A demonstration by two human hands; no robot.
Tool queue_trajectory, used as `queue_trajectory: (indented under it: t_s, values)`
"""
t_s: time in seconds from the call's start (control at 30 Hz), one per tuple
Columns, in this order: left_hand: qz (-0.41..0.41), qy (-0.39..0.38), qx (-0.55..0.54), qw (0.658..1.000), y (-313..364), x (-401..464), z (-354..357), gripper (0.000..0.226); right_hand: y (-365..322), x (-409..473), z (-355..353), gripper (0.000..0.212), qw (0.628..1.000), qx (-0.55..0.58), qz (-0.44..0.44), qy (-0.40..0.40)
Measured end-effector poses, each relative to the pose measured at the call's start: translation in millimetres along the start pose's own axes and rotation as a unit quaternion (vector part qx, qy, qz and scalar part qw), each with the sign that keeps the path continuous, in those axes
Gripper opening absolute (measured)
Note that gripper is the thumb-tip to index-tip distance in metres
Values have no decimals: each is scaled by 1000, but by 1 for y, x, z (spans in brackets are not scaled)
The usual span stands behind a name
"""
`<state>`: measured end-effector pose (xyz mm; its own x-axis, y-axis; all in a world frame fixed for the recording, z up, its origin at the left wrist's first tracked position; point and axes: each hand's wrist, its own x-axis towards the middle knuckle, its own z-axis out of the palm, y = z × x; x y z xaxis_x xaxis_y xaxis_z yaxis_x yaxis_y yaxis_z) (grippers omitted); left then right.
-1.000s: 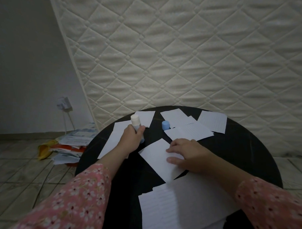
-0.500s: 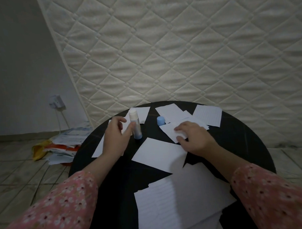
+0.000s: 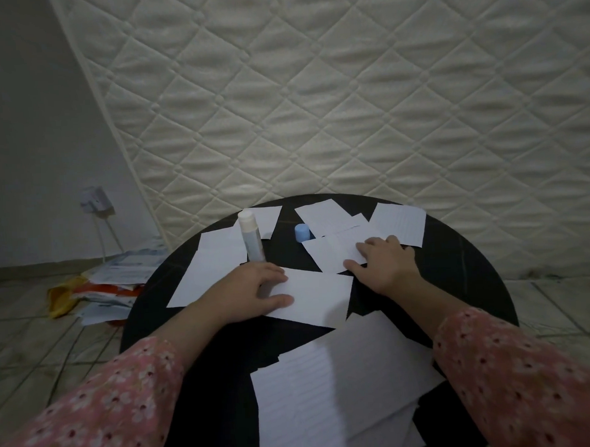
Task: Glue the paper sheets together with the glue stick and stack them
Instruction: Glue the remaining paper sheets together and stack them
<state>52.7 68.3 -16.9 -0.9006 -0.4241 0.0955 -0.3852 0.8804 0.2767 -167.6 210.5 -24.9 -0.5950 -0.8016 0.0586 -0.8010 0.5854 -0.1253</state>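
The left hand's fingers lay nearly straight and together, flat on the near sheet in front of the glue stick, thumb along its near edge, gripping nothing. The left hand seemed to pin that sheet to the round black table. The right hand's fingers were spread flat on a second sheet, right of the glue stick, pressing rather than pinching. The right hand looked ready to drag it. The glue stick stood upright and uncapped, untouched, its blue cap just right of it. More sheets lay around the glue stick, a larger pile nearest the person. The step appeared to be joining: the next move probably called for sliding the second sheet onto the pinned one, edges aligned, then pressing.
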Motion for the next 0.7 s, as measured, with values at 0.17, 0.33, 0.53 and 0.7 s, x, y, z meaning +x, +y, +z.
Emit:
queue_trajectory:
  t_s: [0.17, 0.33, 0.53, 0.7]
  values:
    - [-23, 20, 19, 999, 2, -3, 0, 56, -3, -1, -1, 53, 1000, 18, 11, -12]
    - [-63, -1, 24, 998, 2, -6, -2, 61, -4, -2, 0, 46, 996, 76, 34, 20]
    - [-68, -1, 24, 997, 8, -10, -4, 60, 1, -5, -3, 37, 986, 106, 47, 123]
    - [-76, -1, 28, 997, 14, -11, -6, 60, 4, -20, -19, 25, 947, 253, 23, 198]
